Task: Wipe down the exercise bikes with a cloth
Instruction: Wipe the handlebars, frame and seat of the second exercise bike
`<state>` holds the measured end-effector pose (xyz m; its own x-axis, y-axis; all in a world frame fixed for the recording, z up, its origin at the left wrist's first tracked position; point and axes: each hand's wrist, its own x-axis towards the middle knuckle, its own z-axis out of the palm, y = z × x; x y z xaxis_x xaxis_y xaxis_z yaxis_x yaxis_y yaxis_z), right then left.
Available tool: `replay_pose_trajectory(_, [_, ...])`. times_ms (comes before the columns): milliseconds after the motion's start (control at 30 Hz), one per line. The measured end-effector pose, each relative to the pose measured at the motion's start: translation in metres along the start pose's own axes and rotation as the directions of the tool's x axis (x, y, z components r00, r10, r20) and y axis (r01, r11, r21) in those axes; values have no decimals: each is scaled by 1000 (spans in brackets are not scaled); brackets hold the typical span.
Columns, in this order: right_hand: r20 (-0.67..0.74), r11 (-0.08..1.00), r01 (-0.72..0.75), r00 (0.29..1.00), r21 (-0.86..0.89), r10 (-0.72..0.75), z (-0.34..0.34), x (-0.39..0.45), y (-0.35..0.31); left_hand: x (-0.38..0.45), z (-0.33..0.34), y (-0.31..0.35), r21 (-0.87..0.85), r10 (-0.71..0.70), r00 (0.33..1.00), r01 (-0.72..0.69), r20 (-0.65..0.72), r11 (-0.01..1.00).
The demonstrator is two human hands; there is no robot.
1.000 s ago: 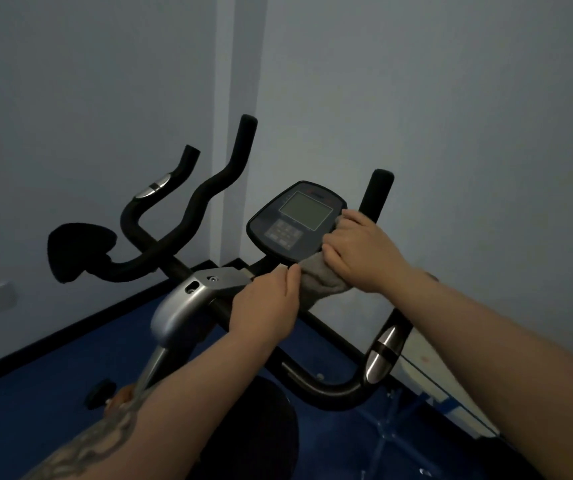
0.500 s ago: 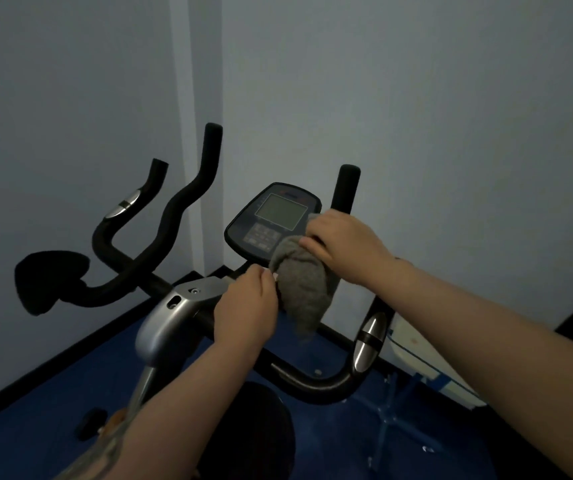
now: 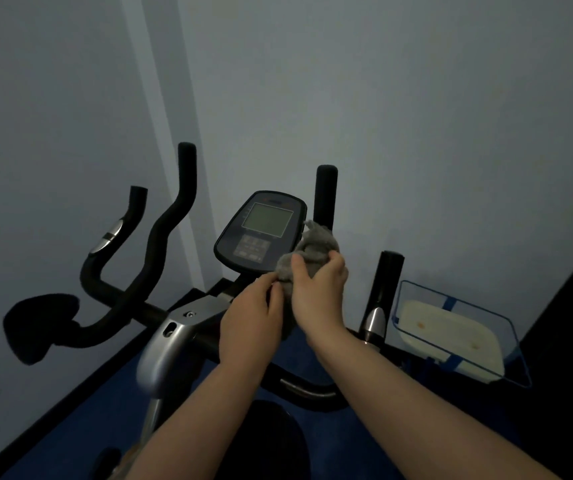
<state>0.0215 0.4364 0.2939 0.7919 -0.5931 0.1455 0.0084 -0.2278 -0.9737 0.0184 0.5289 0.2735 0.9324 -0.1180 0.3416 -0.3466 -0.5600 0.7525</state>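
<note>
Nearest, low in the head view: dark saddle [image 3: 271,441] at the bottom edge, both forearms reaching over it.

Just beyond, left hand [image 3: 252,320] with fingers curled, pinching the lower edge of the grey cloth [image 3: 307,252]. Right hand [image 3: 319,289] beside it, thumb and fingers wrapped round the cloth's bunched middle. Cloth held up in the air between the two, wadded rather than spread flat, its top corner just beside the right rim of the console [image 3: 261,233]; contact with the rim not clear.

Risks from here, as a judgement:
- Wadded cloth likely to wipe with only a small lump, leaving streaks or missed patches on the screen; cause, no flat face presented.
- Loose grip during refolding could drop the cloth past the silver stem housing [image 3: 170,344] to the blue floor [image 3: 70,427]; dirt picked up there would go back onto the bike.
- Firm pressure on the console keypad could trigger buttons or scratch the display if grit sits in the cloth.
- Right elbow swinging outward could knock the clear tray [image 3: 512,344] at the right.

Further back: right handlebar post [image 3: 326,192] behind the console, left handlebars [image 3: 160,244] curving up, not yet under the cloth. Farthest, pale wall [image 3: 382,98].
</note>
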Motion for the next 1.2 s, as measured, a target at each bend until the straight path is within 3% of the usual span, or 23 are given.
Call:
replay_pose_trajectory(200, [-9,975,149,988,-165,-153,9,34,-8,-1,-2,-3,-79,-73,994,67,-76,995])
replay_pose_trajectory(333, [-42,971,222,973,-90,-227,6,56,-9,0,2,-4,-15,-71,996,70,-62,997])
replay_pose_trajectory(433, [-133,990,133,983,44,-126,15,52,4,1,4,-4,39,-55,997,57,-53,998])
replay_pose_trajectory(533, [-129,998,19,992,55,-11,15,62,1,0,3,-3,48,-53,997,56,-63,997])
replay_pose_trajectory(767, [-182,931,364,917,17,-355,5,86,-20,0,3,-3,18,-64,994,66,-89,998])
replay_pose_trajectory(867, [-137,891,452,881,-45,-454,5,91,-22,1,4,-3,25,-74,994,76,-83,997])
replay_pose_trajectory(1000, [-48,975,206,976,-77,-210,9,81,2,0,3,0,40,-72,994,76,-81,996])
replay_pose_trajectory(1033, [-38,978,201,979,-53,-203,8,84,-2,1,3,-1,46,-69,994,73,-84,996])
replay_pose_trajectory(1133, [-94,924,381,919,-38,-383,2,106,-37,1,3,-1,71,-59,995,64,-76,995])
replay_pose_trajectory(1200, [-70,864,480,867,-151,-494,1,120,-61,1,4,-1,70,-66,995,71,-72,995])
